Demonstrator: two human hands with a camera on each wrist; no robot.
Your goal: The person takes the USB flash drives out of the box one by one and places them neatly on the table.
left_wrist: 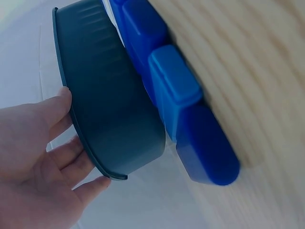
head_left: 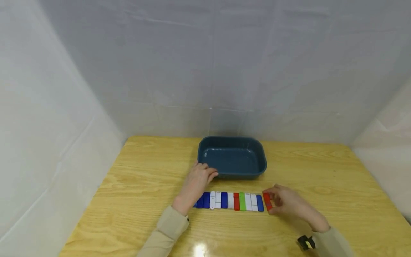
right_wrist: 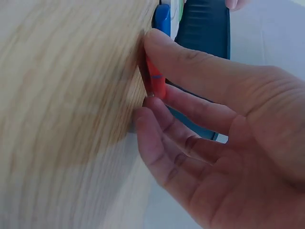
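A row of flat coloured pieces in blue, white, red and green lies side by side on the wooden table, just in front of a dark teal tray. My right hand pinches the red piece at the row's right end between thumb and fingers; in the right wrist view the red piece is on edge against the wood. My left hand rests by the tray's front left corner with straight fingers touching the tray rim. Blue pieces lie beside the tray.
The tray is empty and stands at the table's back centre. Grey sheeting walls close in the table at the back and on both sides. A small black and yellow wrist device shows at my right sleeve.
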